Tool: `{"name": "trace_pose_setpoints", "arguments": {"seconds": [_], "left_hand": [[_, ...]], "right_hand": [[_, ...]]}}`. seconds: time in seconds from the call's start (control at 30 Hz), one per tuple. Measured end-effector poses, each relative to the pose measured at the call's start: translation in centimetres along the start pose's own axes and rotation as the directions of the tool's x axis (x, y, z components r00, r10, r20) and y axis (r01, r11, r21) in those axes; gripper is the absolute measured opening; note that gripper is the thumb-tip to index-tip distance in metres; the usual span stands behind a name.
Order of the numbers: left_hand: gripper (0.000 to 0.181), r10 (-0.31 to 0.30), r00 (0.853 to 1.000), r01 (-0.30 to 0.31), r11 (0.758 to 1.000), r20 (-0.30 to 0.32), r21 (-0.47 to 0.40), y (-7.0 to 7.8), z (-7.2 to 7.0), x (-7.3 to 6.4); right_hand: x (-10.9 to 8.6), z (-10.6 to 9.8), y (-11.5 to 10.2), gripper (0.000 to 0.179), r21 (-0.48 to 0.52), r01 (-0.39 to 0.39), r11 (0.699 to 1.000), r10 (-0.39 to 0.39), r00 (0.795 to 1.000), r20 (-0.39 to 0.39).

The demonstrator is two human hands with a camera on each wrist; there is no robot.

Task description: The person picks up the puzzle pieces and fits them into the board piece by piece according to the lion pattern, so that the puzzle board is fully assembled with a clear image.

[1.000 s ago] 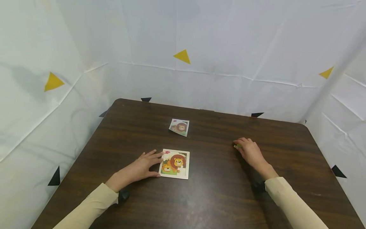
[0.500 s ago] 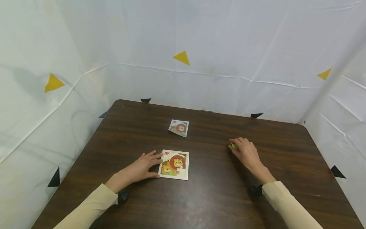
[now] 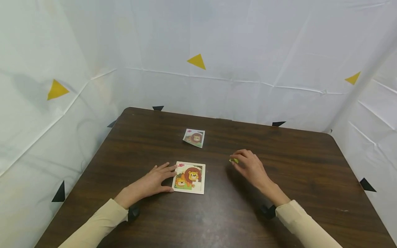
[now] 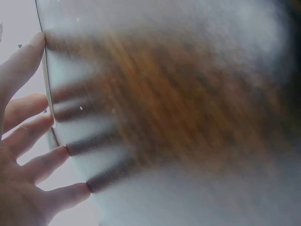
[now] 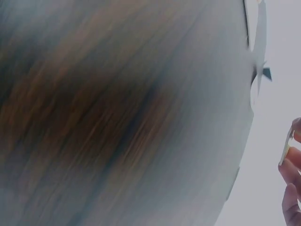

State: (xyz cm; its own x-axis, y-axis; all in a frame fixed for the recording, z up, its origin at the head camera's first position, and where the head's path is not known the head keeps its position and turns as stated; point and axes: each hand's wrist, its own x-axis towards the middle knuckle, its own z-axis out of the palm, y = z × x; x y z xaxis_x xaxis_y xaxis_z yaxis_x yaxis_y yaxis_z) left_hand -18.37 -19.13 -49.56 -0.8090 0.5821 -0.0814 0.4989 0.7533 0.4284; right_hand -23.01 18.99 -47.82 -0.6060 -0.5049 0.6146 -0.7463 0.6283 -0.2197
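Note:
In the head view a square lion puzzle point(image 3: 203, 179) in a pale frame lies on the brown table, with a bare pale gap at its lower right. My left hand point(image 3: 152, 181) is spread at its left side, thumb and fingertips touching the frame's edge. The left wrist view has the straight fingers point(image 4: 43, 162) reaching down to the tabletop and the frame's edge. To the right of the puzzle, my right hand point(image 3: 252, 168) pinches a small green puzzle piece point(image 3: 234, 161) above the table. Seen edge-on in the right wrist view, the thin piece point(image 5: 285, 148) sits between thumb and fingers.
Behind the puzzle lies a small paper picture point(image 3: 194, 137) of the same lion, one corner curled up. White sheeting point(image 3: 235, 44) with yellow and black triangles surrounds the table point(image 3: 279, 141) at the back and sides.
My right hand has moved left across the table toward the puzzle, carrying the green puzzle piece. My left hand, the puzzle and the paper picture have stayed in place.

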Motion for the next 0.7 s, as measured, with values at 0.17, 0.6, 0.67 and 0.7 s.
{"name": "trace_pose_setpoints", "arguments": {"seconds": [0.17,0.6,0.67,0.7], "left_hand": [[0.065,0.006,1.0,-0.006,1.0,-0.007,-0.001,-0.1,0.0,0.0],[0.065,0.013,1.0,-0.012,1.0,-0.014,0.004,-0.2,0.1,0.0],[0.065,0.01,1.0,-0.01,1.0,-0.012,0.004,-0.2,0.1,0.0],[0.065,0.01,1.0,-0.01,1.0,-0.01,0.003,-0.2,0.1,0.0]], "right_hand": [[0.5,0.4,-1.1,0.027,0.071,0.03,0.997,-0.031,0.999,0.009],[1.0,1.4,-3.5,0.021,0.159,0.035,0.987,-0.057,0.989,0.138],[1.1,1.6,-3.9,0.021,0.172,0.051,0.984,-0.077,0.986,0.148],[1.2,1.7,-4.1,0.021,0.179,0.059,0.982,-0.088,0.984,0.154]]}}
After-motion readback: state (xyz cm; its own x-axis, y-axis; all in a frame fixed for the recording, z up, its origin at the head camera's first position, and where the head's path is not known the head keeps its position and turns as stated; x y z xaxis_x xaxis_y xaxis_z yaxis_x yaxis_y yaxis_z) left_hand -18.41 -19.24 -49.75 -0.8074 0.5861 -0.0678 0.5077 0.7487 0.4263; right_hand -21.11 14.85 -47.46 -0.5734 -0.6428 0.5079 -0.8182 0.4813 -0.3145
